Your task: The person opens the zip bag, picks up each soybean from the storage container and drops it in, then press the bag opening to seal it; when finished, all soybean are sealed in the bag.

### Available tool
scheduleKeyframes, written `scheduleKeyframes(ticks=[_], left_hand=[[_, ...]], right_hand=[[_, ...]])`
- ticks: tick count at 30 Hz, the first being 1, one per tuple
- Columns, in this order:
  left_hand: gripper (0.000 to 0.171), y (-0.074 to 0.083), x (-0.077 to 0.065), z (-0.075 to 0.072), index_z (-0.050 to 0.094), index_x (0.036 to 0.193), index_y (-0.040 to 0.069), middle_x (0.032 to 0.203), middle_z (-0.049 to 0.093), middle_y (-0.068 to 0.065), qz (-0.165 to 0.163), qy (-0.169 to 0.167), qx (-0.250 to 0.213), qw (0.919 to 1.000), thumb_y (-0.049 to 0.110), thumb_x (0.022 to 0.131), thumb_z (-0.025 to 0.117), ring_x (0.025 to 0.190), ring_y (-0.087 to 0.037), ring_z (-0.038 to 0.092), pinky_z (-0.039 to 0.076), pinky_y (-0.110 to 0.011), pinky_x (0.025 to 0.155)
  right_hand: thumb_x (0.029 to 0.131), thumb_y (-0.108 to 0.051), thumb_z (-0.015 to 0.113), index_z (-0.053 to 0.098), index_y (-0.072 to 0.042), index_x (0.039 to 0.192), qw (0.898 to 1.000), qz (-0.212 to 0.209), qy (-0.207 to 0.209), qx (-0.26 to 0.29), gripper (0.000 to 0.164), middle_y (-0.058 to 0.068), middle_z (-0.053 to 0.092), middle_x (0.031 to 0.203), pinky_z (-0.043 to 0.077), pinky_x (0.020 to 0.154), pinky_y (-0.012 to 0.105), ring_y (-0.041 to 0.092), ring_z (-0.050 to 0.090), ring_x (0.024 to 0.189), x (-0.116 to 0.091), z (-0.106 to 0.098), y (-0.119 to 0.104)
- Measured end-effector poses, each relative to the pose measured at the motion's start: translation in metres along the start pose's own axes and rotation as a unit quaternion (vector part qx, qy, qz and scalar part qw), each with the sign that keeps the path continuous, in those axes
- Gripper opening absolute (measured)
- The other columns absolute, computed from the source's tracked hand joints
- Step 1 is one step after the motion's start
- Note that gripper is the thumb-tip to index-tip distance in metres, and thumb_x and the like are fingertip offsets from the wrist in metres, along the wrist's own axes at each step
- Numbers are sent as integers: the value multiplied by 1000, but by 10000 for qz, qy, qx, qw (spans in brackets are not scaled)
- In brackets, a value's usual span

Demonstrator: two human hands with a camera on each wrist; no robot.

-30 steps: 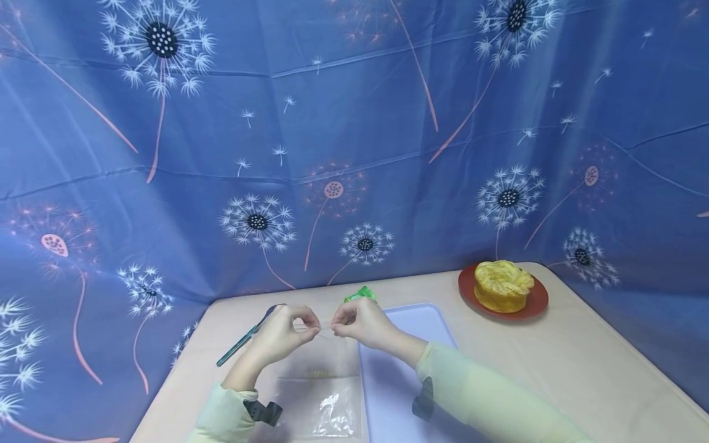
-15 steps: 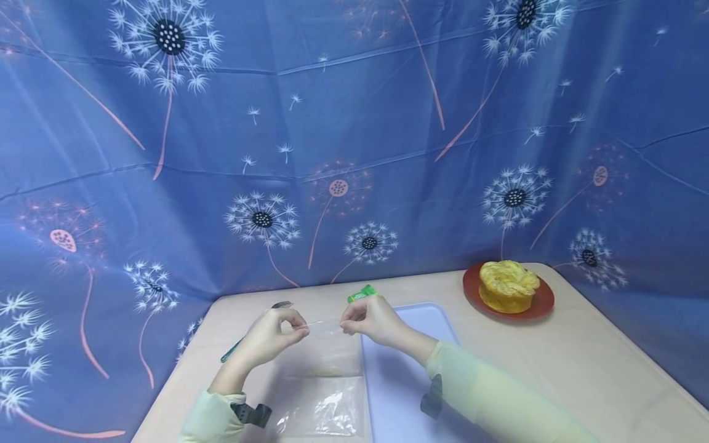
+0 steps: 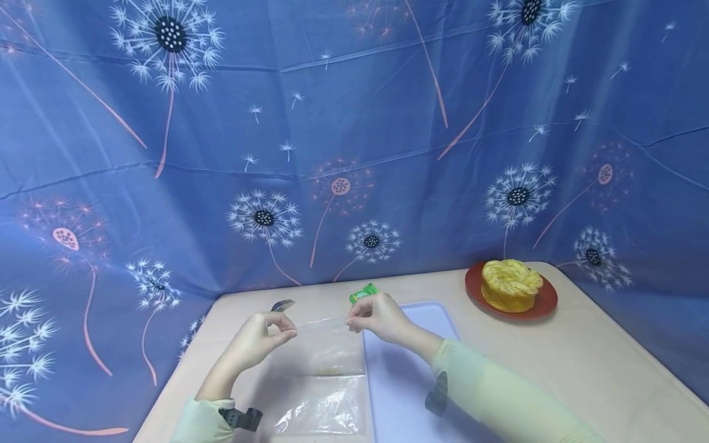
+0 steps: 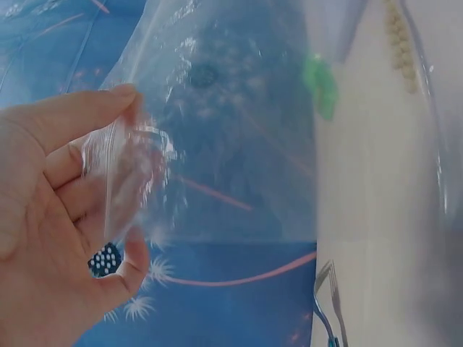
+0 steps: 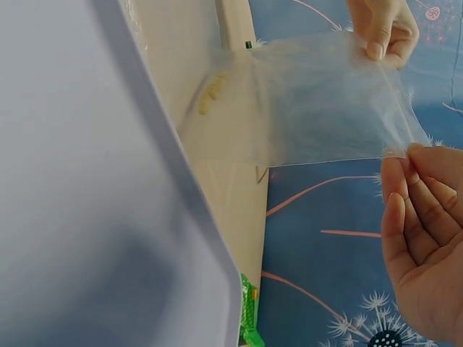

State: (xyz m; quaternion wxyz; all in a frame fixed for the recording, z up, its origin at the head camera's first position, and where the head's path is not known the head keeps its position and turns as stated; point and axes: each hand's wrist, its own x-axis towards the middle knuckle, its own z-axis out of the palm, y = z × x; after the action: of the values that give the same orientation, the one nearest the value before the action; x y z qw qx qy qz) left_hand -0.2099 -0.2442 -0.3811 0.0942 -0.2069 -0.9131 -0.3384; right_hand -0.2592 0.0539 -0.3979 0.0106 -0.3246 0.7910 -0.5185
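My left hand (image 3: 259,339) and right hand (image 3: 381,319) each pinch a corner of a clear plastic zip bag (image 3: 327,349), its top edge stretched between them. In the right wrist view the bag (image 5: 318,105) rises from the table, and its zip strip runs from one hand's fingers to the other's. Small yellowish pieces (image 5: 212,94) show in a short row low on the bag; what they are is unclear. Below, shiny clear plastic (image 3: 321,409) lies flat on the table. Behind the left hand, a fork (image 3: 284,305) shows its tines, the handle hidden.
A pale lilac tray (image 3: 399,381) lies under the right forearm. At its far left corner is a small green packet (image 3: 362,293). A red plate (image 3: 548,301) with a yellow round bread (image 3: 511,286) stands at the back right. A blue dandelion-print cloth (image 3: 354,123) hangs behind the table.
The hands have drawn apart, the left moving leftward and the right slightly rightward, so the bag's top edge is now spread taut. The fork's handle has become hidden behind the left hand.
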Motion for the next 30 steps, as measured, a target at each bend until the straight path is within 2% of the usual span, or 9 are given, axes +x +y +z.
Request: scheduleKeyframes(ticks=[5,13,19,23,26,30], left_hand=[[5,-7,-6,-5,75,86,18,85,69,12,-169,216,-143,9995,16,89,78,87,-13,65,54,-52,88],[3,-20,-15,-11,76,87,14,87,72,9,-345,461,-404,9975,12,90,77,97,-21,68,44,-59,106],[2,-28,-18,-12,77,87,12,88,74,5,-414,650,-465,9959,12,89,77,95,-18,69,50,-55,100],[4,-32,-18,-12,77,90,10,93,75,3,-603,742,-654,9933,13,91,76,92,-15,67,53,-44,91],[9,-37,-18,-11,76,95,4,95,74,-3,-925,853,-1185,9849,13,91,75,90,-12,67,53,-31,87],[18,-45,-15,-3,71,104,-6,95,74,-11,-1259,1022,-2105,9640,9,94,72,88,-12,70,55,-24,84]], right_hand=[[90,-8,75,75,-4,87,10000,70,23,-57,5,0,74,78,59,69,28,14,70,70,0,-1,0],[90,-9,76,76,-4,87,9999,57,59,-82,6,0,73,76,59,68,28,16,70,69,2,-1,6],[90,-9,75,75,-5,87,9999,92,75,-53,5,0,73,76,61,72,38,15,70,69,2,-2,11],[90,-11,75,76,-7,87,9997,137,142,-140,5,-1,73,76,60,71,30,14,70,69,3,-4,11],[91,-12,75,76,-7,88,9994,234,197,-146,6,-2,73,76,59,72,27,14,70,70,4,-4,12],[91,-9,73,74,-3,91,9986,463,251,10,6,1,73,78,61,76,35,15,70,71,8,-3,18]])
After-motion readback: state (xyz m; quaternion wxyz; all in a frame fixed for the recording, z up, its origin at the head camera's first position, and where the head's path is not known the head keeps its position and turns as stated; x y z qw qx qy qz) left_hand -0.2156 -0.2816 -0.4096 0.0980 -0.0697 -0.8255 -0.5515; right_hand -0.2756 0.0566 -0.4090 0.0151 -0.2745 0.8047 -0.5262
